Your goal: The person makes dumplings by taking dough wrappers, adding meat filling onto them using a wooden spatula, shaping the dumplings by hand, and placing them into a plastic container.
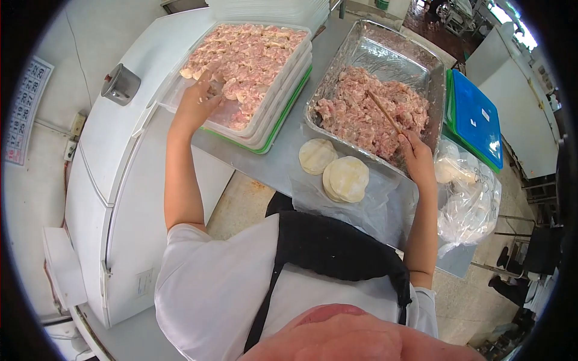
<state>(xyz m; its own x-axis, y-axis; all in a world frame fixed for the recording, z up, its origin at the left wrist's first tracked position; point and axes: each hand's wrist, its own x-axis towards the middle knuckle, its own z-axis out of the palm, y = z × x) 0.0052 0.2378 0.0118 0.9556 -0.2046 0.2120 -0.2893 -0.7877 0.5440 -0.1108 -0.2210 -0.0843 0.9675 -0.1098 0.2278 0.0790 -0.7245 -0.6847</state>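
My left hand point(201, 98) is over the near left part of a clear plastic tray point(260, 133), its fingers curled round a pale meat-filled dumpling point(214, 88). Rows of similar open-topped dumplings point(253, 51) fill most of that tray. In my right hand point(417, 155) is a thin wooden stick point(383, 110), its far end resting on pink minced meat point(355, 96). The mince lies in a large metal pan point(385, 37). Between pan and my body, two piles of round dough wrappers point(317, 156) sit on a plastic sheet point(367, 210).
A metal pot point(121, 84) stands on the white freezer point(156, 54) at the left. Blue and green lids point(475, 120) lie right of the pan, with a clear bag of pale contents point(469, 198) nearer me. Stacked clear trays point(265, 9) stand at the back.
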